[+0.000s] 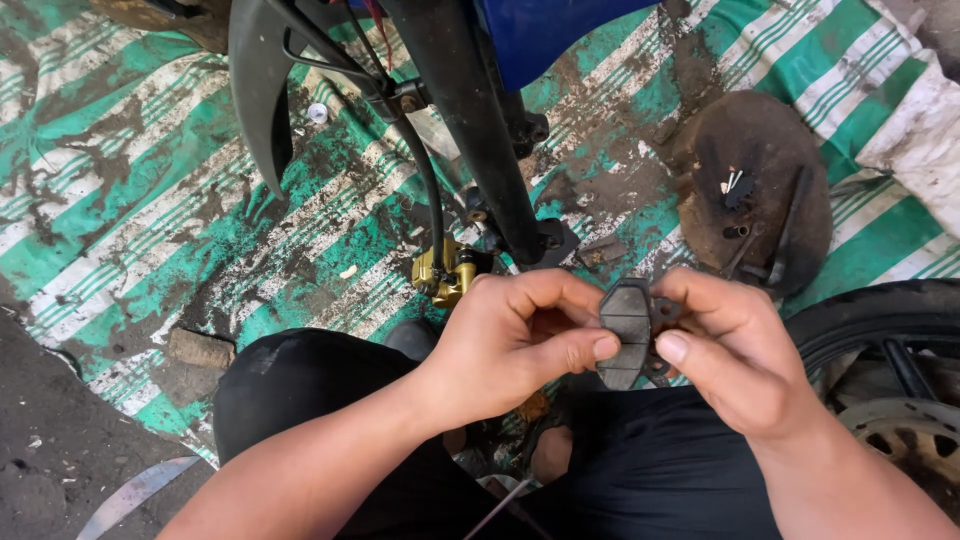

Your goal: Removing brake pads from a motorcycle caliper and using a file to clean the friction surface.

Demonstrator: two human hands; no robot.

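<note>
I log a green-and-white striped mat [130, 190], heavily soiled, spread over the ground, with a black fork leg [480, 130] standing on it and a gold brake caliper [447, 272] hanging just beside its lower end on a black hose [428, 190]. To the right I note a round brown pad [760, 150] carrying small black parts [740, 195], a tyre [880, 310] at the frame's right edge, a black mudguard [258, 90] upper left, and a brown stone [200, 348] lower left.

Both forearms bare, no sleeves in view, no gloves, no watch or rings. Left hand [510, 340] and right hand [735, 345] smudged with grime. Black trousers [330, 400] on both legs, dusty at the knee.
</note>
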